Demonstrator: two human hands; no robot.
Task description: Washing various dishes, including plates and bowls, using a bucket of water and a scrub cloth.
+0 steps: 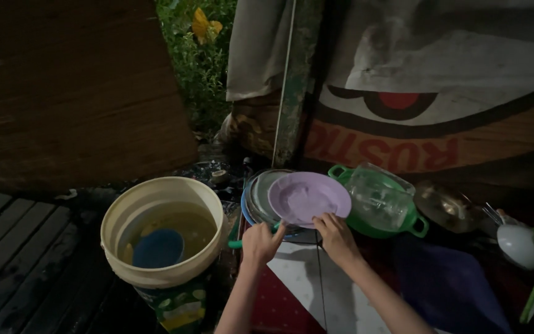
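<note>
Both forearms rise from six o'clock toward a lilac plate (309, 196) that lies tilted on a stack of plates (256, 199) at the desk's (304, 278) far edge. Right hand (336, 236) has its grip clamped on the plate's near rim, at about five o'clock of the plate. Left hand (261, 241) sits at the plate's seven o'clock, curled shut around a green handle (236, 244), knuckles just under the rim. Both hands lie equally near. At nine o'clock stands a cream bucket (163, 230) of water; at three o'clock, a green pot (383, 210) holding clear containers.
</note>
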